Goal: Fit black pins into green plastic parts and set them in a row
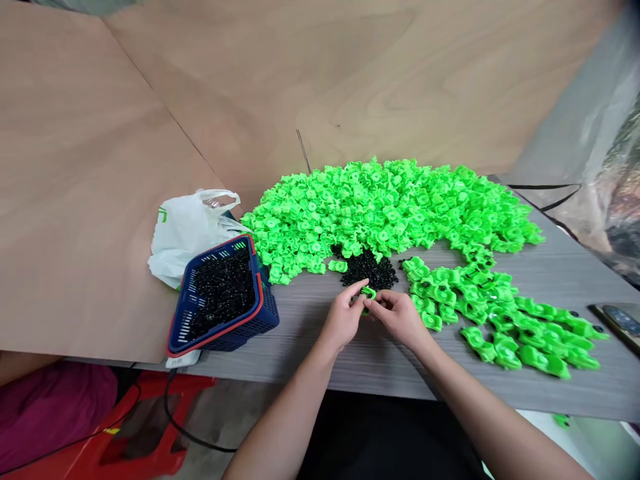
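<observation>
My left hand is closed on a small bright green plastic piece, gripping it between thumb and fingers above the table's front half. My right hand meets it from the other side, thumb and fingers pinched at the piece's right edge. Whatever sits between the right fingertips is hidden. Just beyond both hands lies a pile of small black parts. A big heap of similar green pieces spreads behind it. To the right, more green pieces lie in rows, some with black parts visible on them.
A blue basket with a red rim, full of black parts, stands at the left edge. Behind it is a white plastic bag. A dark flat device lies far right. Another person's purple clothing and a red stool show lower left.
</observation>
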The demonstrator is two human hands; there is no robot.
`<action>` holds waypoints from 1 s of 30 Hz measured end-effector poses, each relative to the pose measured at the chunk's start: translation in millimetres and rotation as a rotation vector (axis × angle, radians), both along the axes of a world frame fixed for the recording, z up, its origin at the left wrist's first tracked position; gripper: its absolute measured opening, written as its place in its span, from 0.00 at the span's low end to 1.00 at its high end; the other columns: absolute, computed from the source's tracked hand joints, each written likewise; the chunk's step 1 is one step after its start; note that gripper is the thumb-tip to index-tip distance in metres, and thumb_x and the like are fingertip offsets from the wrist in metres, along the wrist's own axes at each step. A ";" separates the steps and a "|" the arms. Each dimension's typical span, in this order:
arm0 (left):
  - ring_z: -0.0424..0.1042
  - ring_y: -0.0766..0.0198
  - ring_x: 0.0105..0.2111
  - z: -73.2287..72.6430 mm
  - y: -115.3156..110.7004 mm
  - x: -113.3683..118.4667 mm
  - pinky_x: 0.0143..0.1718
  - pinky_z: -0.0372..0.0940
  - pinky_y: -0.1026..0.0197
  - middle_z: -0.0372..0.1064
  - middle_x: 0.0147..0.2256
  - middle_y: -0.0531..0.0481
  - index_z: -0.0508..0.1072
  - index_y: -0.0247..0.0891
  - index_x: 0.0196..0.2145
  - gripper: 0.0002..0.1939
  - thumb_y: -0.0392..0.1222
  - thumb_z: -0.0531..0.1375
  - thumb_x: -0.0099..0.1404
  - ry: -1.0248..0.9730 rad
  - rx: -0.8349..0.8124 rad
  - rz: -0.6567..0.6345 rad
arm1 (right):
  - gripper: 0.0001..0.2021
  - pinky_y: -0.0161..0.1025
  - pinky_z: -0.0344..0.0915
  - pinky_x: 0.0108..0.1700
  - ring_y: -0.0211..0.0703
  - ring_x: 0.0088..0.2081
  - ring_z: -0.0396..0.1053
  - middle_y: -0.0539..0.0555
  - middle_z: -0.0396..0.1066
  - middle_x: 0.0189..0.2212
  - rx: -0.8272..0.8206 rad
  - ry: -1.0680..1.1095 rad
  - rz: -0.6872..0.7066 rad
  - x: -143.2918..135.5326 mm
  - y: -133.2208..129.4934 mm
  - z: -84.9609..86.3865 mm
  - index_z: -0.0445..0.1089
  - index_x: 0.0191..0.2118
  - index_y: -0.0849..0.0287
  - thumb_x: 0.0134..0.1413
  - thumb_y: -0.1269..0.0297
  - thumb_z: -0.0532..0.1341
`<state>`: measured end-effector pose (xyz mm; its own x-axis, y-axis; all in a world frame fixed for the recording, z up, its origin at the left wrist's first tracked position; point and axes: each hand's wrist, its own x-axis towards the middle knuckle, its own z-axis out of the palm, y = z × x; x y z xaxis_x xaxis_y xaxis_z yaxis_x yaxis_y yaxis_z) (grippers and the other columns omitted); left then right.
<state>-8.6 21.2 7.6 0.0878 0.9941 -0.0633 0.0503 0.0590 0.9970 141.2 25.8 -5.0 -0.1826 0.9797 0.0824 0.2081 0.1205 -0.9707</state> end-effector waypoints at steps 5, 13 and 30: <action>0.73 0.64 0.34 -3.8 24.6 -22.7 0.31 0.71 0.62 0.70 0.48 0.43 0.71 0.43 0.57 0.21 0.45 0.58 0.66 0.256 0.113 0.082 | 0.16 0.35 0.53 0.26 0.38 0.23 0.61 0.50 0.67 0.20 0.157 -0.275 -0.199 36.8 12.1 16.4 0.72 0.28 0.59 0.58 0.52 0.59; 0.73 0.58 0.40 -18.6 74.5 -65.1 0.50 0.67 0.52 0.61 0.59 0.40 0.69 0.40 0.57 0.26 0.30 0.59 0.61 0.842 0.395 0.145 | 0.14 0.39 0.53 0.28 0.45 0.25 0.67 0.56 0.75 0.24 0.219 -0.846 -0.495 125.2 42.2 40.7 0.74 0.27 0.57 0.55 0.54 0.59; 0.68 0.58 0.36 -24.3 78.5 -67.9 0.40 0.60 0.58 0.67 0.33 0.47 0.66 0.40 0.28 0.05 0.34 0.59 0.61 0.968 0.440 0.181 | 0.11 0.41 0.64 0.43 0.48 0.39 0.71 0.56 0.74 0.37 0.355 -0.498 -0.092 62.9 8.4 16.9 0.73 0.40 0.57 0.62 0.66 0.53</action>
